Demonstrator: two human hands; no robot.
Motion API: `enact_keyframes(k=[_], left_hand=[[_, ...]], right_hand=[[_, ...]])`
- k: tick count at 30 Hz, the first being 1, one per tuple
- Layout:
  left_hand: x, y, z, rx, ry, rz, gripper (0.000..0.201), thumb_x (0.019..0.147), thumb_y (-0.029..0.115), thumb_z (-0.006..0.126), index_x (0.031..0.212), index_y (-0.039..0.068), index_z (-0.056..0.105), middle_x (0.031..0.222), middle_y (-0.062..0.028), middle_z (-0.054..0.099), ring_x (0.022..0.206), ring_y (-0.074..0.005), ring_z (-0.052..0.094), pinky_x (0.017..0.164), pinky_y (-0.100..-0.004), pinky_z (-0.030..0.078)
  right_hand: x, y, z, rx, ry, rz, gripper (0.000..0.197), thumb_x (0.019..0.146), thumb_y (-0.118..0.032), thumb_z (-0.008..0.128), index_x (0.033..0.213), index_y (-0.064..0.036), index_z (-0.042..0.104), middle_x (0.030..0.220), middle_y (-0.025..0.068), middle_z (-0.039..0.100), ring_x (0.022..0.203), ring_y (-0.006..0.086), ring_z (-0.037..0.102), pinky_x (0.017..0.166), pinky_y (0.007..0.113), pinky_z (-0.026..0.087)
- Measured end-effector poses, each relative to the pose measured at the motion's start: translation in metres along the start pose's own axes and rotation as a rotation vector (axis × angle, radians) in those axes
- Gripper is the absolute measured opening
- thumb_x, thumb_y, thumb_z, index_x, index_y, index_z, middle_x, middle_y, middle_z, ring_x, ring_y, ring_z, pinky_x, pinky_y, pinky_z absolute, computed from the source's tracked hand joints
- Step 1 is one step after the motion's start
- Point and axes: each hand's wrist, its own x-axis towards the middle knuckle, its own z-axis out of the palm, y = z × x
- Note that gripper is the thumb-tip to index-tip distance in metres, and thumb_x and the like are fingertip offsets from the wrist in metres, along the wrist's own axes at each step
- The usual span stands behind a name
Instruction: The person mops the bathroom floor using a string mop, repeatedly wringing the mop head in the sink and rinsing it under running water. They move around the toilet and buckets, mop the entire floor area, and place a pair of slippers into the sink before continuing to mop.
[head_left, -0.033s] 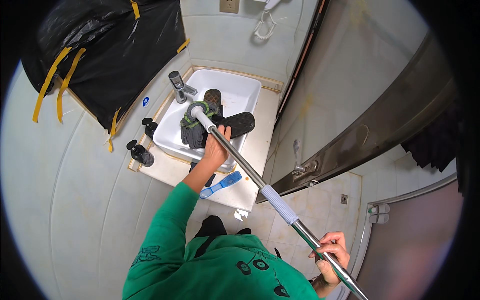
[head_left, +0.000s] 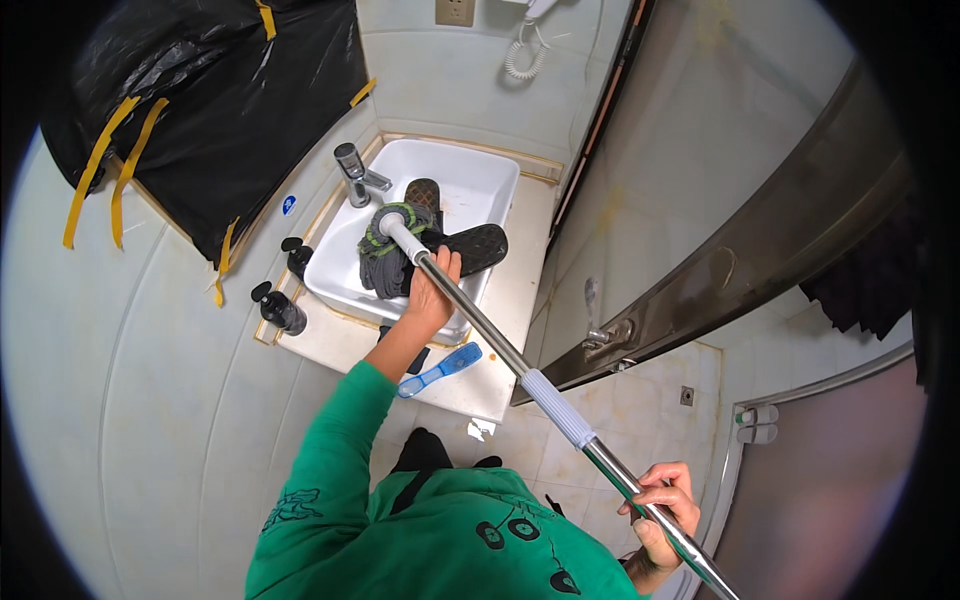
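A mop point(head_left: 480, 323) with a long metal pole and a white grip slants from the sink to the lower right. Its grey strands, with a green-edged ring, lie bunched in the white sink point(head_left: 470, 155). Below the head, my left hand point(head_left: 432, 292) curls under the pole; its fingertips show on the far side, close to a black slipper point(head_left: 478, 248). Whether they also touch the slipper, I cannot tell. A second dark slipper point(head_left: 424, 192) with a patterned surface sticks up behind the mop head. Lower on the pole, my right hand point(head_left: 668, 510) closes around the metal.
A chrome faucet point(head_left: 356, 175) stands at the sink's left. Two dark pump bottles point(head_left: 281, 310) sit on the counter's left edge. A blue brush point(head_left: 440, 370) lies at its front. The door point(head_left: 740, 270) rises on the right; black sheeting point(head_left: 230, 120) is taped at upper left.
Hands, mop and slippers keep their places; only the whole view has shifted very slightly.
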Motion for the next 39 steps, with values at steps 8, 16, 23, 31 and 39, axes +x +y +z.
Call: enact_keyframes(k=[8, 16, 23, 31, 39], left_hand=[[0.042, -0.015, 0.028, 0.189, -0.071, 0.042, 0.015, 0.075, 0.016, 0.066, 0.085, 0.01, 0.056, 0.077, -0.0059, 0.062, 0.079, -0.0251, 0.062, 0.069, -0.0348, 0.051], [0.099, -0.025, 0.081, 0.089, 0.099, -0.022, 0.017, 0.073, 0.01, 0.068, 0.085, 0.01, 0.057, 0.084, -0.0084, 0.062, 0.08, -0.0237, 0.062, 0.061, -0.031, 0.053], [0.074, -0.012, 0.101, -0.311, 0.113, 0.235, 0.036, 0.064, 0.0, 0.068, 0.097, 0.0, 0.053, 0.084, -0.0178, 0.061, 0.085, -0.034, 0.058, 0.076, -0.0412, 0.048], [0.007, -0.039, 0.018, -0.513, -0.884, 0.306, 0.068, 0.084, 0.009, 0.051, 0.148, 0.008, 0.028, 0.124, -0.0301, 0.055, 0.116, -0.0395, 0.056, 0.099, -0.0441, 0.044], [-0.001, -0.135, -0.042, -0.804, -0.376, -0.389, 0.019, 0.083, 0.023, 0.068, 0.075, 0.006, 0.065, 0.064, -0.0123, 0.065, 0.059, -0.0293, 0.064, 0.057, -0.0412, 0.049]], right_hand=[[-0.001, -0.014, 0.048, 0.035, 0.146, -0.01, 0.041, 0.082, -0.03, 0.076, 0.091, 0.008, 0.065, 0.103, 0.0197, 0.049, 0.068, 0.025, 0.064, 0.064, 0.032, 0.054], [0.02, -0.011, 0.112, 0.031, 0.448, -0.069, 0.03, 0.086, -0.023, 0.069, 0.08, 0.0023, 0.054, 0.091, 0.0169, 0.051, 0.049, 0.02, 0.057, 0.042, 0.026, 0.045], [0.015, -0.007, 0.111, -0.014, 0.739, -0.15, 0.035, 0.101, -0.03, 0.046, 0.084, -0.0004, 0.042, 0.087, 0.0142, 0.043, 0.037, 0.0118, 0.047, 0.031, 0.019, 0.036], [0.012, -0.033, 0.057, 0.093, 0.946, -0.27, 0.035, 0.105, -0.03, 0.038, 0.08, -0.0046, 0.035, 0.085, 0.0103, 0.037, 0.029, 0.0096, 0.04, 0.023, 0.014, 0.026], [-0.016, -0.05, 0.002, 0.263, 0.985, -0.342, 0.028, 0.103, -0.023, 0.044, 0.082, -0.0049, 0.041, 0.079, 0.006, 0.041, 0.03, 0.0066, 0.032, 0.021, 0.018, 0.026]])
